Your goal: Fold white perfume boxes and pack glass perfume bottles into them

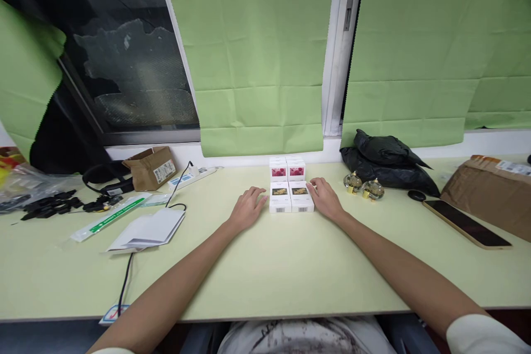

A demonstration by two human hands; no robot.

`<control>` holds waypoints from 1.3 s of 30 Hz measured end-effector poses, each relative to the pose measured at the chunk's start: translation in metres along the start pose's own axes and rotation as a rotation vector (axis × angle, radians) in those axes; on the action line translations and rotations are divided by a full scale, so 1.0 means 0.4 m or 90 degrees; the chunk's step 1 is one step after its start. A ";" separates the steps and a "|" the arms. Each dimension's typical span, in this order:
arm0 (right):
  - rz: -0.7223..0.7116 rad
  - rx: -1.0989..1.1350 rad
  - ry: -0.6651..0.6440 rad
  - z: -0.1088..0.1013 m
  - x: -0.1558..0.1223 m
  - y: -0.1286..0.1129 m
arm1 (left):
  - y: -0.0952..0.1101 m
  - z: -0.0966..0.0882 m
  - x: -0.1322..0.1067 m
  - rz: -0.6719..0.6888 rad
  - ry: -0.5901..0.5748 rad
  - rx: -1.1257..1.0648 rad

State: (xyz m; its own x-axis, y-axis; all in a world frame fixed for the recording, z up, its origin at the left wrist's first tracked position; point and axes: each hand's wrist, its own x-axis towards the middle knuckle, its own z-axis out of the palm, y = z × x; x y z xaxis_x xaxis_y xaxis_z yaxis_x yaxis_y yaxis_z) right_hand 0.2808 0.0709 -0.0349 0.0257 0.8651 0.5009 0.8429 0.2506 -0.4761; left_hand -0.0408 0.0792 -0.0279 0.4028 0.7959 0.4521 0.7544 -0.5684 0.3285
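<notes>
Pale green laminate table, smooth and matte, straight near edge. Far left: crinkled clear plastic bags, black plastic clips, a black headset; behind them a small corrugated cardboard box, flaps open. Next, a long green-and-white sachet, then a flat white folded device with a thin black cable running over the near edge. Left hand: flat on the table, fingers loosely spread, holding nothing, fingertips just beside the box block. Centre: four small white cartons, square and glossy, packed two by two, pink-pictured pair behind, yellow-pictured pair in front. Right hand: open, gripping nothing, fingers touching the block's right side. Open tabletop lies before the cartons. Right: two round glass bottles with gold caps, a crumpled black plastic bag, a dark phone, a brown paper parcel.
</notes>
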 end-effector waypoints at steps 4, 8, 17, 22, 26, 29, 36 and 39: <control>0.009 -0.002 -0.013 -0.004 -0.003 -0.005 | 0.000 0.000 0.000 0.004 0.001 -0.002; 0.025 0.005 -0.021 -0.007 -0.003 -0.006 | 0.002 -0.002 0.000 0.004 0.000 0.000; 0.034 0.012 -0.044 -0.011 -0.003 -0.010 | 0.007 -0.005 -0.001 -0.006 -0.009 -0.002; 0.038 0.009 -0.054 -0.009 -0.003 -0.010 | 0.005 -0.002 0.000 0.000 -0.010 -0.002; 0.033 0.009 -0.052 -0.008 -0.003 -0.010 | 0.005 -0.002 0.000 -0.001 -0.015 0.001; 0.030 0.008 -0.052 -0.008 -0.004 -0.010 | 0.005 -0.002 -0.001 0.002 -0.013 0.001; 0.030 0.004 -0.057 -0.011 -0.005 -0.014 | 0.004 0.000 -0.002 0.005 -0.011 0.003; 0.028 0.003 -0.056 -0.010 -0.005 -0.013 | 0.004 0.000 -0.002 0.007 -0.010 0.003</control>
State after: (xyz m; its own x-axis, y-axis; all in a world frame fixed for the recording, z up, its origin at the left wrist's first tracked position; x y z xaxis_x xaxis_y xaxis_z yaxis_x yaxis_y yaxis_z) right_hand 0.2785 0.0660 -0.0306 0.0149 0.9104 0.4135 0.8393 0.2134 -0.5001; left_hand -0.0399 0.0777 -0.0275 0.4193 0.7926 0.4427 0.7520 -0.5764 0.3198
